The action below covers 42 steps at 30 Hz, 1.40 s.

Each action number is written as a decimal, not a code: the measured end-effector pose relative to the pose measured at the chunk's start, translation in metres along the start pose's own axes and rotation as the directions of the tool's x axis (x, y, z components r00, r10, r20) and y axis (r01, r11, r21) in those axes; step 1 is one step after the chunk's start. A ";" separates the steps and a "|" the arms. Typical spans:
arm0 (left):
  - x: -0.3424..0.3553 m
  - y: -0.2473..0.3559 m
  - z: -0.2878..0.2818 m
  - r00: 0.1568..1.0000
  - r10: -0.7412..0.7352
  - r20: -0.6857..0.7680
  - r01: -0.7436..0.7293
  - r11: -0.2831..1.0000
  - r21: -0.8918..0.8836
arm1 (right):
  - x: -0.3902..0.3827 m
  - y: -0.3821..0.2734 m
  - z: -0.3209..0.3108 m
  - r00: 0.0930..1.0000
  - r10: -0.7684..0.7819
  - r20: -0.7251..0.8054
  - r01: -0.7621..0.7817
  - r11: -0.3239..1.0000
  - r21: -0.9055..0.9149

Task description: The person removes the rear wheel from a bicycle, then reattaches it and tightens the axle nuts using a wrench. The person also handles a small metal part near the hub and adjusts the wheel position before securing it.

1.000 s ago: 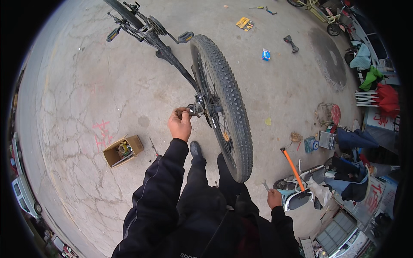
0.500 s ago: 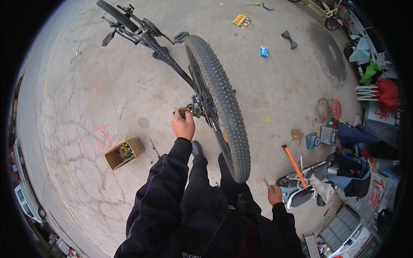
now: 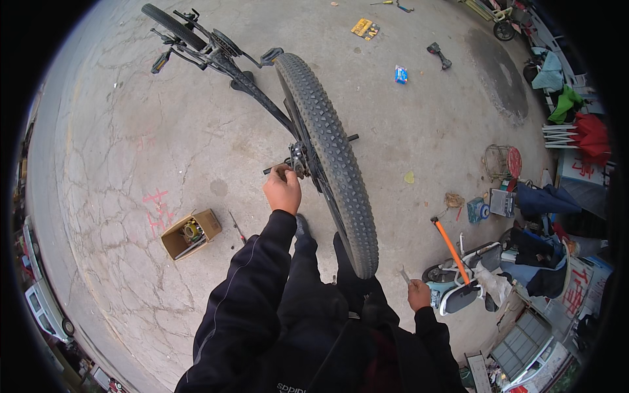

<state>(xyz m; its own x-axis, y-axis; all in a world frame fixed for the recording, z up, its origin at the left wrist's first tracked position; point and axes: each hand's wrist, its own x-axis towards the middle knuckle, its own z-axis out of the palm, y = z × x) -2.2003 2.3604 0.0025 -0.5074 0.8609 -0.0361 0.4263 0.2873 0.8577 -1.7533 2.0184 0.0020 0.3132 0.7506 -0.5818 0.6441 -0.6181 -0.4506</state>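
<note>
The right hand (image 3: 419, 295) is gripping a wrench (image 3: 405, 274); the left hand (image 3: 283, 190) is bunching its fingers beside the hub (image 3: 298, 154) of the near wheel (image 3: 327, 137), whether gripping a part one cannot tell; the bicycle (image 3: 262, 99) is standing upside down before the person; a cardboard box (image 3: 211, 223) is sitting to the left, holding small items.

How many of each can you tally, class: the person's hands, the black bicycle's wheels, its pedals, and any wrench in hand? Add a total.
Hands: 2 (left hand, right hand)
Wheels: 2 (near wheel, far wheel)
Pedals: 2 (inner pedal, outer pedal)
Wrench: 1
Total: 7
</note>
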 end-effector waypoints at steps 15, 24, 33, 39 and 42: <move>-0.085 -0.048 0.004 0.954 -0.273 0.124 0.286 0.952 -0.109 | 0.007 -0.035 -0.009 0.982 0.179 0.067 -0.186 0.974 0.129; -0.047 -0.064 0.014 0.900 -0.196 0.388 0.230 0.972 -0.043 | 0.067 -0.158 -0.032 0.997 0.044 0.055 -0.065 0.883 0.465; -0.035 -0.073 0.027 0.845 -0.378 0.378 0.481 0.846 -0.229 | 0.179 -0.293 -0.068 0.909 -0.330 0.253 0.202 0.882 0.426; -0.031 -0.029 0.017 0.742 -0.449 0.498 0.637 0.703 -0.316 | 0.208 -0.355 -0.123 0.758 -0.631 0.166 0.296 0.559 0.775; -0.031 -0.021 0.019 0.731 -0.518 0.444 0.672 0.662 -0.333 | 0.237 -0.390 -0.068 0.777 -0.572 0.263 0.278 0.686 0.672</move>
<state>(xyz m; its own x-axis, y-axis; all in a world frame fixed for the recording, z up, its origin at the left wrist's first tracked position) -2.1788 2.3356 -0.0239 -0.2595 0.6669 -0.6986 -0.3081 0.6284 0.7143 -1.8830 2.4537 0.0860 -0.3083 0.8755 -0.3722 0.0602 -0.3725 -0.9261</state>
